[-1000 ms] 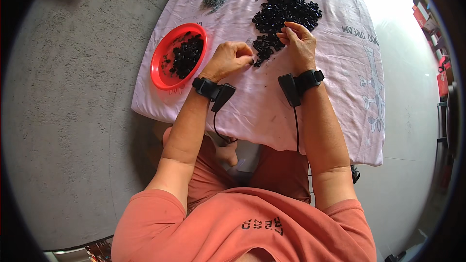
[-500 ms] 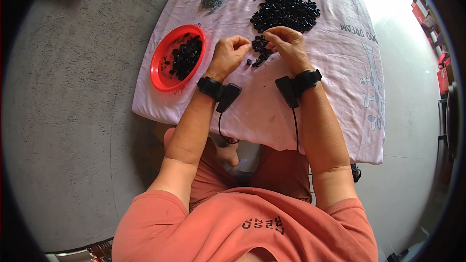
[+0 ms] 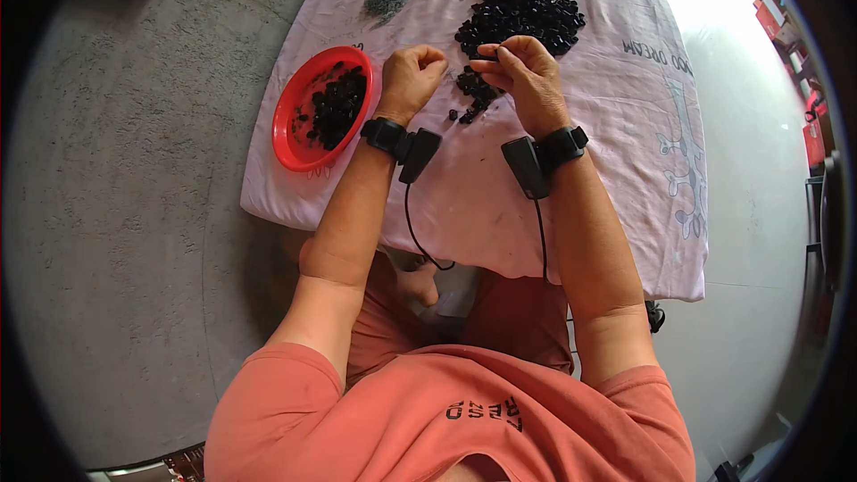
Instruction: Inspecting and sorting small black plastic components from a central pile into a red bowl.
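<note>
My left hand (image 3: 411, 82) hovers over the cloth between the red basin and the black pieces, thumb and fingertips pinched together. Whatever is in that pinch is too small to make out. Across from it, my right hand (image 3: 534, 80) pinches a small black piece (image 3: 491, 58) between thumb and fingers. Below and between the hands lies a small cluster of black pieces (image 3: 476, 89). A larger heap of the same shiny black pieces (image 3: 522, 13) spreads just beyond my right hand. The red basin (image 3: 286, 153) at the left holds more black pieces (image 3: 339, 107).
A small pile of fine grey metallic bits (image 3: 386, 2) lies at the far left of the pink cloth (image 3: 616, 205) covering the table. Black devices are strapped to both wrists, with cables (image 3: 541, 241) hanging toward my lap. Red items (image 3: 769, 22) stand along the far right.
My left hand has drawn slightly left, away from the small cluster. My right hand has turned and shifted a little, and the black piece now shows at its fingertips.
</note>
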`<state>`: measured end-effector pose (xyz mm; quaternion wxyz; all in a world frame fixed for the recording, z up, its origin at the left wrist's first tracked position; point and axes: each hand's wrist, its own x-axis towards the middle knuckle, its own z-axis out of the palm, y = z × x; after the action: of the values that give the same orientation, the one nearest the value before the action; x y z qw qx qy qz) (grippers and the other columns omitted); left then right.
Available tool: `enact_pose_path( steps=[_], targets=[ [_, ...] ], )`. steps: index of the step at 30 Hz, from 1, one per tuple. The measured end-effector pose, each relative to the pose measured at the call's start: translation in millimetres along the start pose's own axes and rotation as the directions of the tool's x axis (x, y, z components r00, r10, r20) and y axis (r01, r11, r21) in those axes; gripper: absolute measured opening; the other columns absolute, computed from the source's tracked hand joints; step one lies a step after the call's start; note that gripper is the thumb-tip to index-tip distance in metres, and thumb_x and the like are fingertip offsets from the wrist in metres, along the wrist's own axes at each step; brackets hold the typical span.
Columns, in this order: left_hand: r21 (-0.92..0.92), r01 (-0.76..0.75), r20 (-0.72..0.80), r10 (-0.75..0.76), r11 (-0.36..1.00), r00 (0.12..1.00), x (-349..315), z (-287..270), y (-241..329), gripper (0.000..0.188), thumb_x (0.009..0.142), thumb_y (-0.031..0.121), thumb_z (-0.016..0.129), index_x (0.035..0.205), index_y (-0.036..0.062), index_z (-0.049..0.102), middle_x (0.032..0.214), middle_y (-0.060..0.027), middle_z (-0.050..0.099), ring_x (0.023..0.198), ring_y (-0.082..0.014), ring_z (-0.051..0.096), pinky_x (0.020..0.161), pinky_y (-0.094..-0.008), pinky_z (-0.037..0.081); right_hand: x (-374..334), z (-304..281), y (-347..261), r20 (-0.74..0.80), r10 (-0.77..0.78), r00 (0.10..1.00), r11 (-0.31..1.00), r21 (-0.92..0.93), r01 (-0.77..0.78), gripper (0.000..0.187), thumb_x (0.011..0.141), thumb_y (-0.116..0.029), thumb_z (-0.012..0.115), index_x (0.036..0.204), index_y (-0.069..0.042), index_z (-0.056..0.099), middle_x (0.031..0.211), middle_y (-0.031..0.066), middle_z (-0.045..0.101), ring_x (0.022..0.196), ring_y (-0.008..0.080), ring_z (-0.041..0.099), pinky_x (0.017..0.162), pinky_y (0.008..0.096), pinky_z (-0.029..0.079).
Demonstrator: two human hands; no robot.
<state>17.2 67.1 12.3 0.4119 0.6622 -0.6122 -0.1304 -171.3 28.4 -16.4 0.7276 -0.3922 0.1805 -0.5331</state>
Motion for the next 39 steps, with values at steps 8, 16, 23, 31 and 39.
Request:
enact_pose_path(
  steps=[8,16,23,31,39],
  targets=[
    [0.214,0.020,0.117,-0.046,0.977,0.992,-10,10,-18,0.010,0.075,0.015,0.070,0.081,0.0065,0.072,0.078,-0.0098,0.071,0.073,-0.0227,0.069,0.071,-0.0336,0.054,2,-6,6,-0.017,-0.032,0.999,0.970,-0.242,0.027,0.017,0.095,-0.008,0.060,0.108,-0.001,0.067,0.095,0.0087,0.069,0.086,0.0153,0.069,0.074,0.0237,0.057],
    [0.110,-0.077,0.101,0.066,0.991,0.993,-18,-3,8,0.008,0.083,0.007,0.064,0.089,0.0009,0.065,0.078,-0.0095,0.070,0.071,-0.0167,0.067,0.067,-0.0306,0.052,0,-4,7,0.038,0.100,0.994,0.930,-0.358,-0.080,0.018,0.094,-0.007,0.059,0.109,-0.002,0.069,0.090,0.0038,0.069,0.078,0.0095,0.065,0.071,0.0222,0.053],
    [0.181,-0.231,0.151,0.205,0.956,0.967,-17,-4,44,0.007,0.084,0.005,0.063,0.088,0.0001,0.063,0.078,-0.0140,0.068,0.071,-0.0253,0.067,0.067,-0.0351,0.052,3,-8,13,0.135,0.132,0.982,0.910,-0.410,-0.066,0.018,0.094,-0.006,0.059,0.109,-0.003,0.069,0.087,0.0012,0.068,0.075,0.0071,0.061,0.071,0.0218,0.052],
    [0.251,-0.301,0.207,0.253,0.920,0.945,-15,-3,42,0.005,0.082,0.003,0.061,0.086,0.0001,0.062,0.078,-0.0152,0.067,0.072,-0.0287,0.067,0.067,-0.0373,0.052,3,-8,14,0.170,0.126,0.977,0.874,-0.486,-0.028,0.018,0.093,-0.006,0.061,0.108,-0.002,0.069,0.091,0.0032,0.069,0.077,0.0076,0.063,0.072,0.0225,0.053],
    [0.240,-0.312,0.199,0.269,0.919,0.943,-10,-5,48,0.006,0.079,0.001,0.058,0.083,-0.0006,0.062,0.074,-0.0164,0.067,0.068,-0.0289,0.067,0.065,-0.0369,0.053,2,-5,14,0.164,0.132,0.978,0.895,-0.443,-0.046,0.018,0.092,-0.010,0.064,0.106,0.001,0.068,0.092,0.0070,0.070,0.078,0.0113,0.068,0.070,0.0235,0.056]
  ],
)
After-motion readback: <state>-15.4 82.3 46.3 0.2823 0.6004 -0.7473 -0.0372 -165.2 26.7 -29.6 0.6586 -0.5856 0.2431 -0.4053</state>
